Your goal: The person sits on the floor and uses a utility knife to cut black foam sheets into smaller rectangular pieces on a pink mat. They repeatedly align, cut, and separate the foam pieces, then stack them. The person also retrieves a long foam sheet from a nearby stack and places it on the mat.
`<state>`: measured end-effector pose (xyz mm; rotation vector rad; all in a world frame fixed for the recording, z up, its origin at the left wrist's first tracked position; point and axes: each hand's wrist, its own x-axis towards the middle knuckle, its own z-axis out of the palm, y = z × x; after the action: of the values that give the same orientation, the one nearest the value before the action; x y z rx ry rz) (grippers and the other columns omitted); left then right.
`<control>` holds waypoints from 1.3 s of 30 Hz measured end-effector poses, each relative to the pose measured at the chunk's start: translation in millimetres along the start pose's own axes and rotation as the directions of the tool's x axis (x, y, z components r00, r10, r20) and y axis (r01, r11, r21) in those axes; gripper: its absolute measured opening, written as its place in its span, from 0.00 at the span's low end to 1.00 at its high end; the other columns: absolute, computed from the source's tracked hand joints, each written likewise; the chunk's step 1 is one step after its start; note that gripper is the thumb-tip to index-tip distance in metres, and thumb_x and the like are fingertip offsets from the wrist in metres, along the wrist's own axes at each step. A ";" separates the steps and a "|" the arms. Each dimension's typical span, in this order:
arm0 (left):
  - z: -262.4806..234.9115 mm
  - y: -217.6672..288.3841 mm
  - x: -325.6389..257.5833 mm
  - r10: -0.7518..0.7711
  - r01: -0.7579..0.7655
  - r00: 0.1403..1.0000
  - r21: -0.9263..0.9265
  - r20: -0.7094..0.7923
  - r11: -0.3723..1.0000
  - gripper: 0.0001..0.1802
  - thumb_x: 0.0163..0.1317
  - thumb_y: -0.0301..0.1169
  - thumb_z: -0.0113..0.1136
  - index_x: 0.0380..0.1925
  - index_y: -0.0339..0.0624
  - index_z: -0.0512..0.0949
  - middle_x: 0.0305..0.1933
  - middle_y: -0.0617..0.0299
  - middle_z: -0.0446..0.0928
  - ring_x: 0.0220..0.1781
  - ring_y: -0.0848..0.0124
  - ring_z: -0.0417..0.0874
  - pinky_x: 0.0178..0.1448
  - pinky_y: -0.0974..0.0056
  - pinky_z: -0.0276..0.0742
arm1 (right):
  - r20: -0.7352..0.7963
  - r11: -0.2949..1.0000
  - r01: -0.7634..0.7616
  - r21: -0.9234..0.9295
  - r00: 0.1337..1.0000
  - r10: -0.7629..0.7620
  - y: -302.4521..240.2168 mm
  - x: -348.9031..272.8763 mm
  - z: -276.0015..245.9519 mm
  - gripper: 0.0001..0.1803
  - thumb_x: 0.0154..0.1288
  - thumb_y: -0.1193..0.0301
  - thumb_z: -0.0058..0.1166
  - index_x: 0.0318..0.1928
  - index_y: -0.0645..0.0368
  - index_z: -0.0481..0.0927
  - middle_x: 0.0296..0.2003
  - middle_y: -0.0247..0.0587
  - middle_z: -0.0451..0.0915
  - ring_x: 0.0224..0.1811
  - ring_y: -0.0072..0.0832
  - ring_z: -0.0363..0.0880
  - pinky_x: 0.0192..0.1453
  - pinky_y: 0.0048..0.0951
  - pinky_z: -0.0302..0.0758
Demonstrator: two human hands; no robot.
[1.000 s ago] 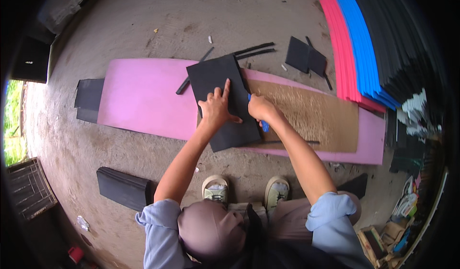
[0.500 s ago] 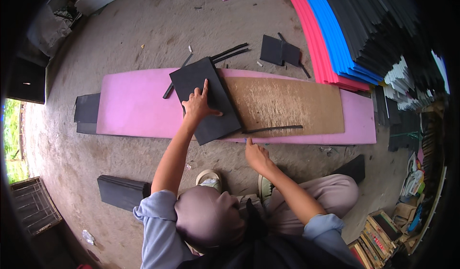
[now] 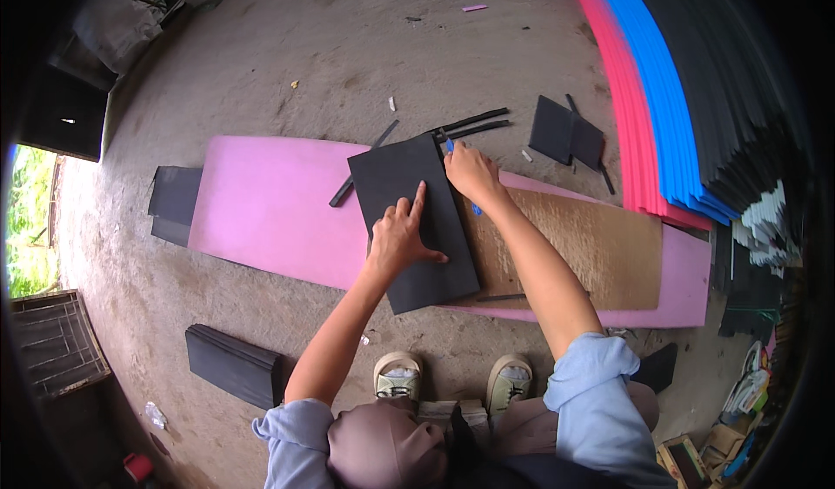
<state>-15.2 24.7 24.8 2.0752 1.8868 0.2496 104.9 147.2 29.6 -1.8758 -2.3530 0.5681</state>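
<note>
A stack of black foam sheets (image 3: 409, 280) lies at a slant across a pink foam sheet (image 3: 278, 202) and a worn brown board (image 3: 574, 237). Pressing on its top is my left hand (image 3: 402, 235), index finger pointing away from me and thumb spread. My right hand (image 3: 472, 172) is closed around a blue-handled cutter knife (image 3: 477, 210), at the stack's far right corner. The knife's tip end is next to the stack's edge; the blade itself is too small to make out clearly. Thin black foam strips (image 3: 474, 127) lie just beyond that corner.
Tall piles of red, blue and black foam sheets (image 3: 674, 132) stand at the right. Small black pieces (image 3: 557, 130) lie on the concrete floor before them. A black foam stack (image 3: 230, 363) rests at the near left. Crates and clutter (image 3: 709, 454) fill the near right.
My right hand has moved from the near edge to the stack's far right corner with the cutter knife. My left hand still presses on the stack. The whole view has shifted somewhat.
</note>
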 end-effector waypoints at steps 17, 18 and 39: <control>-0.5 4.7 -4.2 -0.087 0.087 0.996 0.045 -0.006 0.995 0.69 0.15 0.58 0.70 0.63 0.45 0.49 0.36 0.59 0.67 0.37 0.64 0.73 0.31 0.62 0.76 | 0.541 0.947 -0.321 0.008 0.798 0.266 -21.2 -36.2 -5.1 0.11 0.52 0.78 0.40 0.25 0.69 0.78 0.21 0.51 0.78 0.21 0.35 0.80 0.28 0.31 0.77; 1.7 4.6 -5.1 -0.086 0.087 0.996 0.049 -0.019 0.995 0.69 0.15 0.58 0.70 0.63 0.45 0.49 0.37 0.59 0.67 0.37 0.64 0.73 0.31 0.62 0.76 | 0.557 0.942 -0.333 0.026 0.788 0.263 -13.2 -53.7 -2.4 0.11 0.53 0.78 0.40 0.26 0.70 0.78 0.21 0.52 0.78 0.20 0.37 0.79 0.27 0.32 0.77; 13.6 -13.1 -34.5 0.027 -0.046 0.973 -0.077 -0.230 0.996 0.63 0.25 0.62 0.65 0.62 0.43 0.51 0.37 0.56 0.64 0.39 0.61 0.69 0.40 0.61 0.73 | 0.326 0.829 -0.302 0.471 0.933 0.155 57.0 -152.5 -16.8 0.17 0.60 0.61 0.46 0.31 0.65 0.68 0.18 0.44 0.73 0.17 0.30 0.73 0.22 0.31 0.71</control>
<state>-26.6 -10.1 10.5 2.1033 1.9305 0.5890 200.2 16.0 51.5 -1.9107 -1.8292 1.4103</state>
